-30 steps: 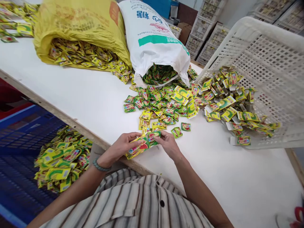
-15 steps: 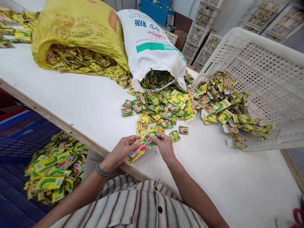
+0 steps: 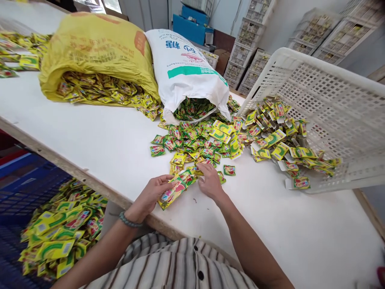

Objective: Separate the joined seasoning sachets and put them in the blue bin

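Observation:
My left hand [image 3: 155,192] grips a small yellow-green candy box [image 3: 172,194] near the table's front edge, thumb on its printed face. At the box's far end a green sachet [image 3: 189,175] shows; I cannot tell how far inside it is. My right hand [image 3: 211,180] is just right of that end, its fingers stretched over the near edge of the pile, where they touch sachets. Loose green sachets [image 3: 197,142] and several yellow sachets [image 3: 178,159] lie beyond both hands. A single green sachet [image 3: 229,170] lies to the right.
A yellow sack [image 3: 99,52] and a white sack [image 3: 188,80] spill sachets onto the white table [image 3: 114,132]. At the right, a tipped white crate [image 3: 325,92] holds flat-looking boxes [image 3: 279,150]. Below the table's left edge, a blue crate [image 3: 18,212] contains many boxes [image 3: 57,241].
My right hand has let go of the box's far end and moved slightly forward to the pile's sachets. My left hand still grips the box. The whole view has shifted slightly.

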`<act>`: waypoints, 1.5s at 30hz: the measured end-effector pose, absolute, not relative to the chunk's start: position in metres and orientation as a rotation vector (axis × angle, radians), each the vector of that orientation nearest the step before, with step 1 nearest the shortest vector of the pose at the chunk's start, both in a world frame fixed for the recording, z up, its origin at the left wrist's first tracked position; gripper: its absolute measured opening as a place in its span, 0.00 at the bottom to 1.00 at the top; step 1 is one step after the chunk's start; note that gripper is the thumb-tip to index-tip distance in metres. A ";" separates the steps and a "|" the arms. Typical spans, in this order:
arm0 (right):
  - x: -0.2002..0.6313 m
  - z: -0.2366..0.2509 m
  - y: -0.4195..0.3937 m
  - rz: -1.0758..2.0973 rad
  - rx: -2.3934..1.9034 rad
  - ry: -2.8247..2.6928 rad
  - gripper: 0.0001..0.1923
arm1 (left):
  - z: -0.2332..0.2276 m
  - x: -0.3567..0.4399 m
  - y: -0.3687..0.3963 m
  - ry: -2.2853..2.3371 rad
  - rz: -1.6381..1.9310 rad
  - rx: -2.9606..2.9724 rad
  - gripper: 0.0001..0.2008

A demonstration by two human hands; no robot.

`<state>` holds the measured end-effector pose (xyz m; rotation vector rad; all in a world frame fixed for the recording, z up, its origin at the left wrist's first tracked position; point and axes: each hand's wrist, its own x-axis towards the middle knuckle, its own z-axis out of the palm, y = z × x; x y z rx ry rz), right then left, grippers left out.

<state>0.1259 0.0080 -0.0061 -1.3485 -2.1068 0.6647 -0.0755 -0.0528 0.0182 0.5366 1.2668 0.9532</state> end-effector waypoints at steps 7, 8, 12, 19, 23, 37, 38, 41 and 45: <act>0.142 -0.020 0.005 0.503 -1.386 -1.984 0.16 | 0.014 -0.076 -0.052 1.376 0.907 0.618 0.33; 0.144 -0.016 0.001 0.602 -1.371 -1.883 0.15 | 0.013 -0.076 -0.052 1.394 0.894 0.647 0.33; 0.153 0.000 -0.015 1.167 -1.240 -1.720 0.15 | 0.012 -0.069 -0.052 1.398 0.815 0.867 0.32; 0.154 0.009 -0.025 1.108 -1.317 -1.929 0.09 | 0.019 -0.062 -0.054 1.291 0.708 1.166 0.22; 0.155 0.011 -0.024 1.227 -1.268 -1.962 0.09 | 0.017 -0.061 -0.056 1.293 0.700 1.168 0.22; 0.148 0.015 -0.029 1.194 -1.261 -1.655 0.20 | 0.013 -0.045 -0.056 1.150 0.729 0.887 0.22; 0.148 0.016 -0.030 1.172 -1.265 -1.619 0.21 | 0.014 -0.044 -0.056 1.151 0.742 0.864 0.22; 0.147 0.019 -0.032 1.141 -1.263 -1.617 0.20 | 0.016 -0.041 -0.056 1.162 0.756 0.837 0.24; 0.148 0.020 -0.031 1.276 -1.250 -1.523 0.22 | 0.017 -0.042 -0.056 1.176 0.751 0.851 0.26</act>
